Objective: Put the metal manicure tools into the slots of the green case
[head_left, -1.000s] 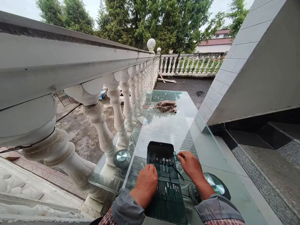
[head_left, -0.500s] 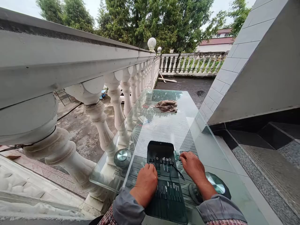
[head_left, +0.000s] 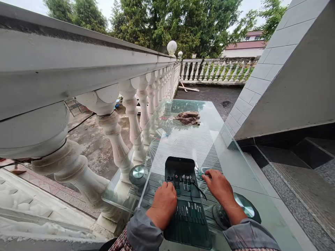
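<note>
A dark folding tool case (head_left: 187, 232) lies open on the glass table. Slim metal tools (head_left: 192, 210) sit in slots in its lower half, while nail clippers (head_left: 187, 183) and other small tools are strapped in the upper half. My left hand (head_left: 163, 204) is closed at the case's left edge, its fingertips partly hidden. Just right of the case, my right hand (head_left: 220, 188) has its thumb and fingers pinched at green-handled scissors (head_left: 200, 173), whose blades point away from me. A dark strap (head_left: 200, 191) hangs over the case's right edge.
A crumpled brown cloth (head_left: 187, 118) lies toward the far end of the glass table (head_left: 235, 164). Round metal-topped supports (head_left: 138, 175) show at both sides. A white balustrade (head_left: 112, 134) runs along the left, and stone steps (head_left: 298, 181) rise on the right.
The view has shifted slightly. My right hand stays by the scissors, whose blades show more clearly now. My left hand remains at the case's edge.
</note>
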The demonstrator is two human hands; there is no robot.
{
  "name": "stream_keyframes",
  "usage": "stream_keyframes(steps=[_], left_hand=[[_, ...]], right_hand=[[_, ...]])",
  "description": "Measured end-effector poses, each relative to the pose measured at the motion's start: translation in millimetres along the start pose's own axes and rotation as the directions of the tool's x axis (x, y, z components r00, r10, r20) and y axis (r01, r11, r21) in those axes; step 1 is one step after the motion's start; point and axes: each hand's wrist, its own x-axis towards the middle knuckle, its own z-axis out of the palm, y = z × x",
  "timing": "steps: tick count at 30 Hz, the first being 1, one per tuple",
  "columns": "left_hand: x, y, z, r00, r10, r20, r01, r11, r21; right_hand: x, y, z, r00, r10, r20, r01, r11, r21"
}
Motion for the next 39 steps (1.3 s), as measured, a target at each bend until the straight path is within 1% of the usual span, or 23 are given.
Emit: stream_keyframes(steps=[7,16,26,34,39], left_hand=[[0.6,1.2,3.3,1.0,0.002,0.001,-0.002,1.0,0.028],[1.2,2.0,5.7,1.0,0.004,-0.008,-0.004,0.999,0.054],[1.3,2.2,4.2,1.0,0.008,-0.006,-0.008,0.998,0.061],[0.5,1.9,4.2,1.0,0.02,-0.017,-0.019,0.997,0.071],[1.6,1.5,7.4,0.999,0.025,-0.024,-0.023,0.997,0.076]], right_hand=[[-1.2,-2.5,-1.0,0.999,-0.015,0.032,0.017,0.998,-0.057],[-1.0,-2.8,-0.7,1.0,-0.023,0.022,0.024,0.998,-0.066],[-2.5,-7.4,-4.3,0.997,0.017,0.079,-0.011,0.997,-0.073],[-1.9,-5.3,-2.5,0.998,-0.01,0.065,0.016,0.995,-0.094],[-1.4,-7.5,-5.4,0.995,-0.013,0.103,0.025,0.993,-0.119]])
